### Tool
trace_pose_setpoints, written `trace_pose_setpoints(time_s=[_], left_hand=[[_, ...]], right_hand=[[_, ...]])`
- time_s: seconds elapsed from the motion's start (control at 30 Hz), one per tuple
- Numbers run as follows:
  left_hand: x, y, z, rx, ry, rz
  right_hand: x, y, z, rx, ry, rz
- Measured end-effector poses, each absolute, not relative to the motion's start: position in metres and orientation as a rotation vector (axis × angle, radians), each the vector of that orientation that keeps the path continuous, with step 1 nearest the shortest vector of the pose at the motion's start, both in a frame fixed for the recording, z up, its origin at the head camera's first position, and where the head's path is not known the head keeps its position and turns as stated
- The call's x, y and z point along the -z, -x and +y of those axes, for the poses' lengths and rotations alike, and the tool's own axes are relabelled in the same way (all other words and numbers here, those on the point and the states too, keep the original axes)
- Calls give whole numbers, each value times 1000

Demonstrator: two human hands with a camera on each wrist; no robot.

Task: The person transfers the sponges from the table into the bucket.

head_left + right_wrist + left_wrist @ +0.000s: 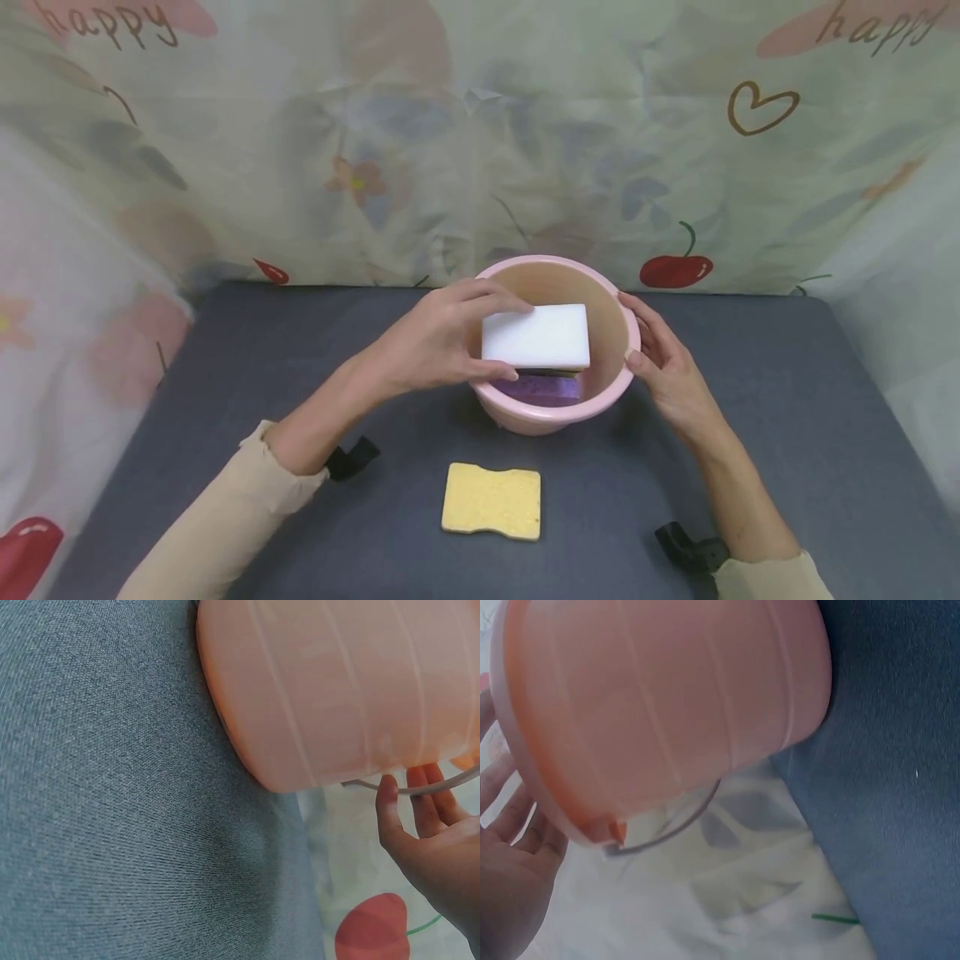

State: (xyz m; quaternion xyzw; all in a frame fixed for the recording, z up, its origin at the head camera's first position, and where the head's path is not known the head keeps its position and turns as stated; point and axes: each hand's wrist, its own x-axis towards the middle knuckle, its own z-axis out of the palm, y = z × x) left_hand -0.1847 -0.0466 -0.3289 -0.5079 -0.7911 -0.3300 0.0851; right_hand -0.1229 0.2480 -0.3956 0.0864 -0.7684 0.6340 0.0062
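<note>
A pink bucket (525,417) stands on the dark table, its mouth facing up toward the head view. Over its opening, my left hand (450,333) grips a white sponge (536,337) by the left end, thumb on the near side and fingers on the far side. Below the white block, a purple sponge (543,388) shows inside the bucket, with a thin yellow and dark edge between them. My right hand (671,375) holds the bucket's right side at the rim. In the right wrist view its fingers meet the wall beside the thin handle (442,784).
A yellow sponge (491,502) with notched long sides lies flat on the table (600,508), in front of the bucket. A printed curtain (480,167) hangs right behind the table's back edge. Black straps (352,458) sit at both wrists.
</note>
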Motion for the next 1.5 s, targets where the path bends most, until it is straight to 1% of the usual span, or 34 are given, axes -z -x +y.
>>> trace_pose_setpoints(time_s=[0.33,0.9,1.5], left_hand=[[335,180,-35,973,1520,-2364],[339,175,-35,888,1502,-2468],[336,168,-63,1010,1420,-2356]], right_hand=[[394,122,248,-2031,-300,-2364],[397,120,248,-1959,-235,-2441],[396,121,248,-1927,-228,-2457]])
